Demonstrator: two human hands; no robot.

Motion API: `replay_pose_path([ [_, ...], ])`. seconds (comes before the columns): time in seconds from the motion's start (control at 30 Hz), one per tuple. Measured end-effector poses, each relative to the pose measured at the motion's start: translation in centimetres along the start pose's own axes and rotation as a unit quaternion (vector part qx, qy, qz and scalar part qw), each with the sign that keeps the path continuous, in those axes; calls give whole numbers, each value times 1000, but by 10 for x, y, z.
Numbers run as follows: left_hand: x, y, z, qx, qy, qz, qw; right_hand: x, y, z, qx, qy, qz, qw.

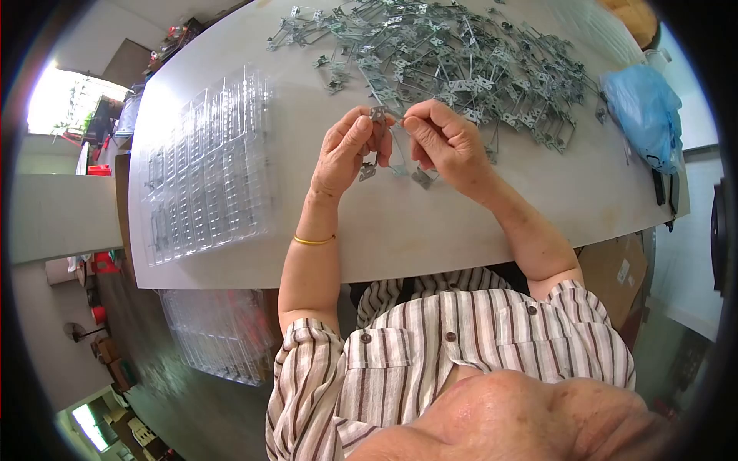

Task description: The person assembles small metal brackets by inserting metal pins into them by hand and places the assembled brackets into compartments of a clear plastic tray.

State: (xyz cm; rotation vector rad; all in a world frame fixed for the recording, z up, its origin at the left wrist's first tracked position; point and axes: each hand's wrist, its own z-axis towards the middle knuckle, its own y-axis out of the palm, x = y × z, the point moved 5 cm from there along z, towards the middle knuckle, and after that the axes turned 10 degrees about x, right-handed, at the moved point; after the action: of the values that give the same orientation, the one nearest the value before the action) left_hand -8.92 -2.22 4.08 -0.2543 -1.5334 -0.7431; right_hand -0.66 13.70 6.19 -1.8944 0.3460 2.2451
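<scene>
My left hand [346, 152] is closed on a small metal bracket [377, 114], pinched between thumb and fingers near the middle of the table. Just right of it, my right hand [448, 146] is closed too, its thumb and forefinger pinched at a thin rod by the bracket. Below my left hand's fingers hangs another small metal piece [367, 170]. A grey metal piece [421, 178] shows beneath my right hand. Beyond both hands spreads a large tangled pile of metal brackets with rods [461, 65].
Clear plastic compartment trays [207, 165] lie on the table [430, 246] at the left, with more trays [219, 330] below its edge. At the right are a blue plastic bag [644, 115] and a black object [659, 188]. A cardboard box [619, 269] stands beneath the right edge.
</scene>
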Motion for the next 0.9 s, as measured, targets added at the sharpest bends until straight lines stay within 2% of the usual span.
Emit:
replay_pose_path([
  [0.27,0,3,-3,3,-22,50,998,-3,0,-2,-11,-24,-41,999],
  [0.4,1,6,-1,9,6,82,997,-4,0,-3,0,-49,-64,997],
  [0.57,-6,2,-2,13,8,130,991,-3,0,-5,19,-131,-157,979],
  [0.67,-7,5,-2,7,-4,130,991,-2,1,-6,24,-107,-142,984],
  [0.77,-4,6,-1,16,14,155,988,-7,2,-5,10,-40,-120,992],
  [0.9,-1,6,-1,28,32,205,978,-6,4,-3,-20,-27,-100,994],
])
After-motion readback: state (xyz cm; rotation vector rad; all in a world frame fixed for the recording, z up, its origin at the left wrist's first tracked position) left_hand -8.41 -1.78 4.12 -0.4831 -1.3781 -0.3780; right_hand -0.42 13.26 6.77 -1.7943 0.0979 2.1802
